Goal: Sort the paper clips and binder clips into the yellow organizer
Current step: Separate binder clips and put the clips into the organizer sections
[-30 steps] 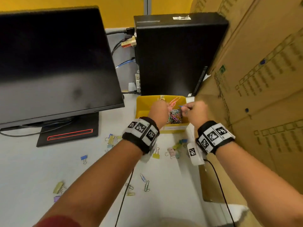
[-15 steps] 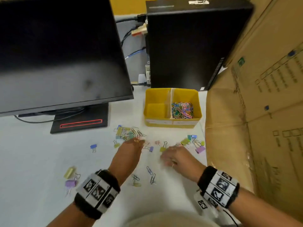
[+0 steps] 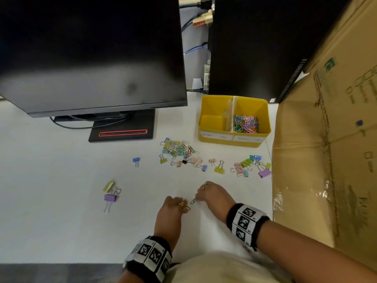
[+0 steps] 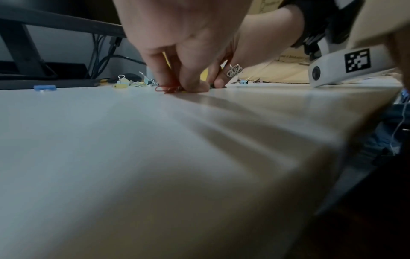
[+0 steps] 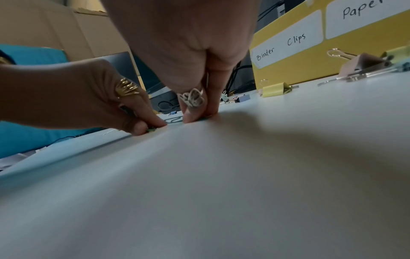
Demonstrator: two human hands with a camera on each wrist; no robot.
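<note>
The yellow organizer (image 3: 234,139) stands at the back right of the white table; its right compartment holds a heap of coloured paper clips (image 3: 245,124). Its labels read "Binder Clips" (image 5: 286,45) and "Paper". Coloured binder clips (image 3: 177,152) lie scattered in front of it, with more at the right (image 3: 252,165) and left (image 3: 110,196). Near the front edge, my left hand (image 3: 183,205) pinches a red paper clip (image 4: 165,89) against the table. Just beside it, my right hand (image 3: 199,198) pinches another paper clip (image 3: 194,200) with its fingertips (image 5: 195,113).
A black monitor (image 3: 91,54) on its stand (image 3: 122,131) fills the back left. A black computer tower (image 3: 255,43) with cables stands behind the organizer. A large cardboard box (image 3: 326,150) walls the right side. The table's front edge (image 3: 61,263) is close to my wrists.
Both hands left the organizer's right compartment and drew back to the front of the table. They now pinch loose paper clips there, side by side.
</note>
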